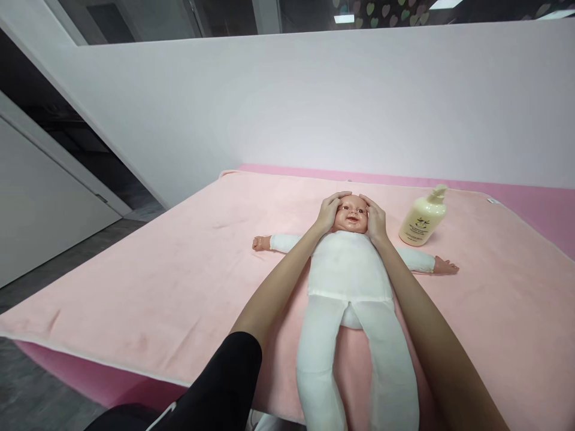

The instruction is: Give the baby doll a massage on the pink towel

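A baby doll (350, 266) with a white cloth body lies on its back, arms spread out to both sides and legs toward me. My left hand (330, 211) rests along the left side of the doll's head (352, 219), its fingers stretched toward the crown. Against the other side of the head lies my right hand (376, 216), fingers likewise extended up to the top. Both palms cup the head without closing around it. To the right of my right hand, a pale yellow pump bottle (423, 216) stands on the blanket above the doll's arm.
A pink blanket (179, 263) covers the pink padded table (539, 206). Behind it rises a white wall (287, 108) with windows above. At the left are a grey floor (27, 371) and a white door panel (40, 203).
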